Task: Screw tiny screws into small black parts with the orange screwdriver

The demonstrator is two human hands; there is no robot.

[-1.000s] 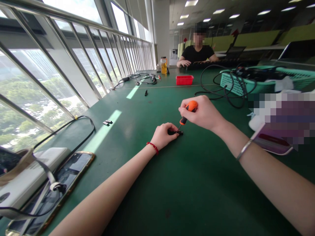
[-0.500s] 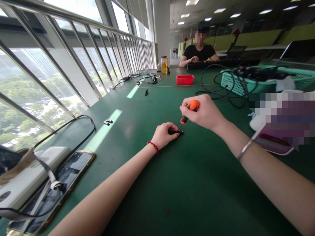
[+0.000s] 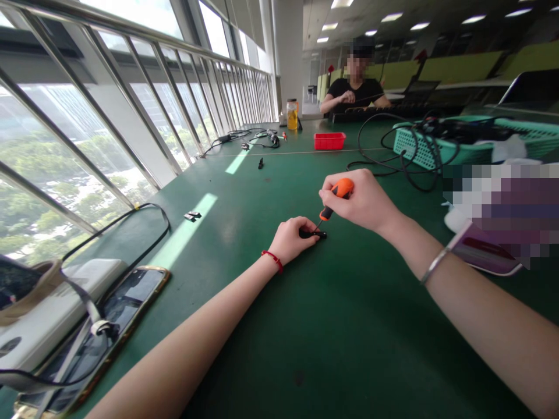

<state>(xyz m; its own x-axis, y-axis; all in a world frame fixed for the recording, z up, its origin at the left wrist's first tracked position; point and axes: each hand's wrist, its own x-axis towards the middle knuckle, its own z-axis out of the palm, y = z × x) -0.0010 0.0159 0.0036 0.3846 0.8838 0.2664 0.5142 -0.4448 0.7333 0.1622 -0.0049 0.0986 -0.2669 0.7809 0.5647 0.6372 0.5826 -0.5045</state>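
Apparently screwdriving, the right hand (image 3: 364,196) clamps an orange-handled screwdriver (image 3: 342,188), the left hand (image 3: 290,240) pinches a black part (image 3: 322,235); turning should call for steadiness.

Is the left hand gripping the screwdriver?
No, the right hand grips the orange-and-black screwdriver, while the left hand holds a small black piece.

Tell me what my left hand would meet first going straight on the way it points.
Likely the screwdriver, which slants down beside your left hand toward the black piece held there; depth is hard to judge.
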